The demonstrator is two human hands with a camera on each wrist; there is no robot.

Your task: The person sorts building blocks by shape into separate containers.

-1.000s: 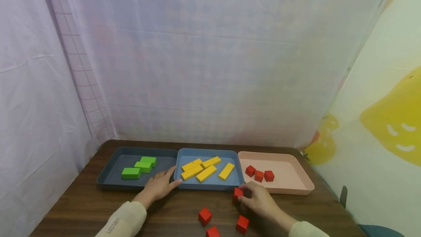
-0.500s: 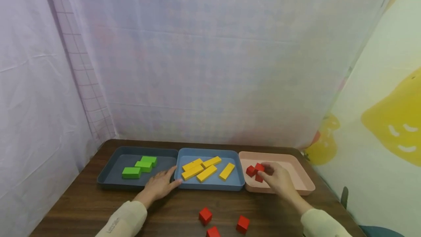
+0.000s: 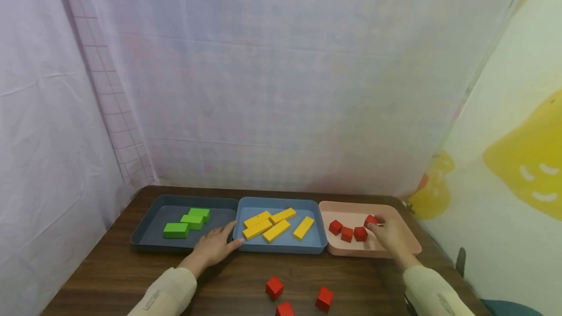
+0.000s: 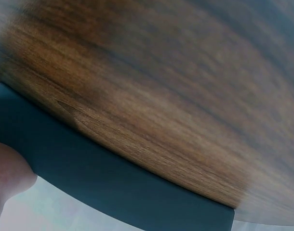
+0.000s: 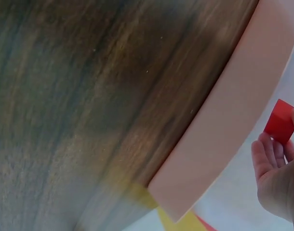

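My right hand (image 3: 388, 236) reaches into the pink tray (image 3: 406, 238) and pinches a red cube (image 3: 371, 220) at its fingertips; the right wrist view shows that cube (image 5: 280, 121) between my fingers above the tray wall (image 5: 233, 120). Three more red cubes (image 3: 347, 232) lie in the pink tray. My left hand (image 3: 215, 245) rests flat on the front rims of the dark grey tray (image 3: 145, 230) and the blue tray (image 3: 318, 243). Three red cubes (image 3: 274, 287) lie loose on the table near me.
The grey tray holds three green blocks (image 3: 186, 222), the blue tray several yellow bars (image 3: 274, 225). The three trays stand side by side at the back of the brown wooden table (image 3: 110, 277). Cloth walls close in behind and on both sides.
My right hand picked up a red cube from the table in front of the trays and carried it right into the pink tray, past the three cubes there. The left hand stayed put.
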